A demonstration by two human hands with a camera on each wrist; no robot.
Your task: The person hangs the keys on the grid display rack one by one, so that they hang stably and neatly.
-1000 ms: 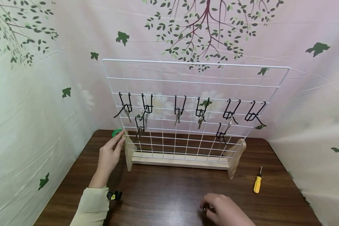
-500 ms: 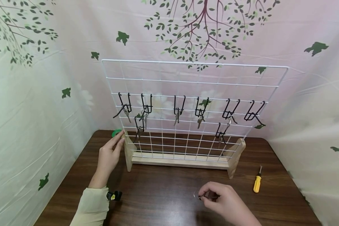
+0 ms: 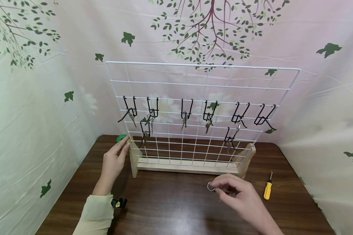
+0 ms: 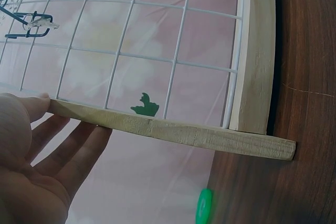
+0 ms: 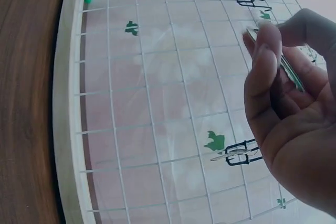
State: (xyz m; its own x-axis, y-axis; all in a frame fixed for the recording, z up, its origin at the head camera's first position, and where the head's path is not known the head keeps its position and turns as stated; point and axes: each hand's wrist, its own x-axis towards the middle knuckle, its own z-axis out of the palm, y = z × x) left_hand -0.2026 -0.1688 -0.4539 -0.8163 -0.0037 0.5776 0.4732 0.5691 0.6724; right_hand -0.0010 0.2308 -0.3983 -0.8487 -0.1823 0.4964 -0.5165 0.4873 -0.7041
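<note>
A white wire grid rack (image 3: 200, 85) on a wooden base (image 3: 188, 167) stands on the dark wooden table (image 3: 170, 202). Black hooks (image 3: 187, 111) hang on it, several bearing keys. My left hand (image 3: 114, 161) lies with straight fingers against the rack's left wooden foot (image 4: 173, 132). Just above the table in front of the rack, my right hand (image 3: 235, 194) pinches a key with a metal ring (image 3: 210, 186); the key's shaft (image 5: 286, 64) shows between its thumb and fingers in the right wrist view.
A yellow-handled screwdriver (image 3: 267, 189) lies on the table at the right. A green roll of tape (image 3: 121, 138) sits behind the rack's left foot. A small black clip (image 3: 119, 203) lies near my left sleeve. Patterned cloth walls surround the table.
My right hand has lifted the key off the table's front and carried it up and forward toward the rack. My left hand has stayed on the rack's foot.
</note>
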